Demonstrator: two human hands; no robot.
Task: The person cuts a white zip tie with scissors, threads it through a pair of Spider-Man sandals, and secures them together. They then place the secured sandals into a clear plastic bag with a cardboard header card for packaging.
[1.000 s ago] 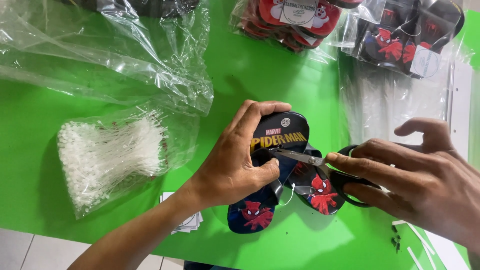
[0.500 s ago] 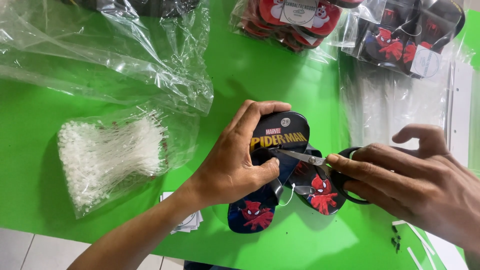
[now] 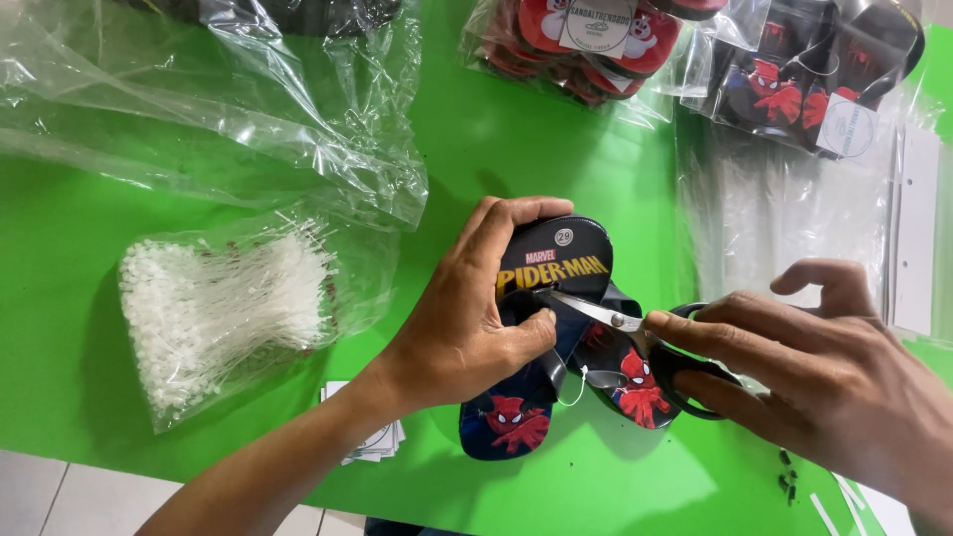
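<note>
View from the head camera, looking down on a green table [image 3: 556, 129]. At centre, the left hand [image 3: 467, 318] clasps a pair of small black and blue flip-flops [image 3: 556, 298] printed with red cartoon figures; the fingers curl narrowly over the top edge of the upper sandal and the thumb presses on its face, so the hand is closed on the pair. The sandals lie on the table just at 5 o'clock from the table's centre, one overlapping the other, the lower toe ends pointing toward 6 o'clock.

From 3 o'clock the right hand [image 3: 834, 387] enters, its fingers threaded through the black handles of a pair of scissors [image 3: 635, 333] and closed on them; the index finger lies extended along the handle and the upper finger is lifted clear. The steel blades point toward 9 o'clock and are nearly together, their tips touching the sandal just beside the left thumb. A thin white loop [image 3: 574, 389] hangs at the junction of the two sandals, below the blades.

At 9 o'clock from the sandals, well apart, lies a clear bag of white plastic tag fasteners [image 3: 223, 308]. A crumpled clear plastic bag [image 3: 218, 109] occupies 11 o'clock. At 12 o'clock a bag of red sandals [image 3: 586, 45] rests at the table's far edge, and at 1 o'clock a bag of dark sandals [image 3: 804, 84]. A small stack of paper tags [image 3: 372, 442] shows under the left forearm at 7 o'clock.
</note>
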